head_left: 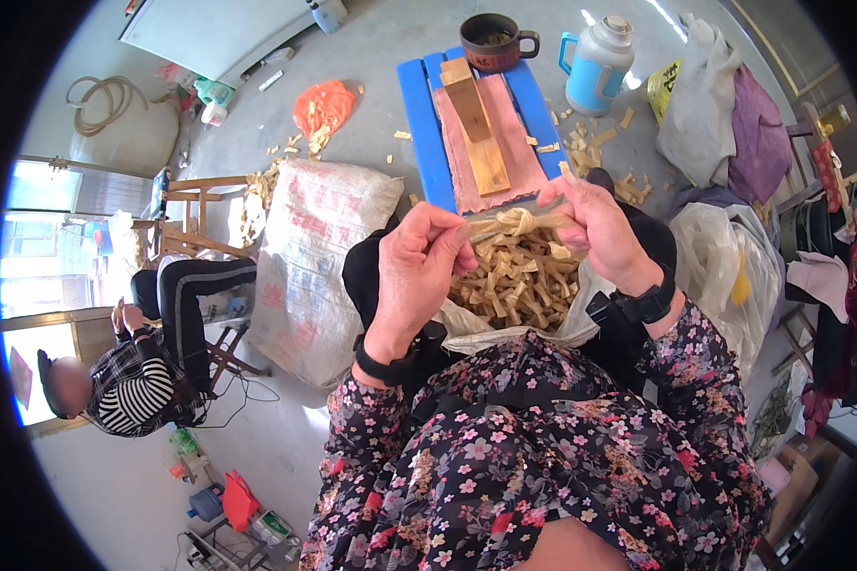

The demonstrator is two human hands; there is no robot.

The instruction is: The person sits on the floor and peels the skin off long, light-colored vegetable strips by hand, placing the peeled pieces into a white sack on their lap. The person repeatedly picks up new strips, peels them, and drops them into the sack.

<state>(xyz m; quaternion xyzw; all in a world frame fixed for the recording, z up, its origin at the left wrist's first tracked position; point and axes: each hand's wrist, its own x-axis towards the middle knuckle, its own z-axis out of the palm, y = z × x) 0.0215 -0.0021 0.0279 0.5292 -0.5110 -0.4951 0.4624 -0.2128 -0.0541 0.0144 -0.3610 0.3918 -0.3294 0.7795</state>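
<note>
My left hand pinches one end of a pale tan strip that has a knot in its middle. The strip's other end is in my right hand, whose fingers also hold a small pale tip at the top. Both hands are above an open woven sack on my lap, filled with short knotted tan pieces. Beyond them, a wooden block rests on a pink cloth over a blue slatted stool.
A brown mug stands on the stool's far end, with a blue thermos to its right. A stuffed white sack lies left, an orange bag beyond it. Another person sits at left. Plastic bags are at right.
</note>
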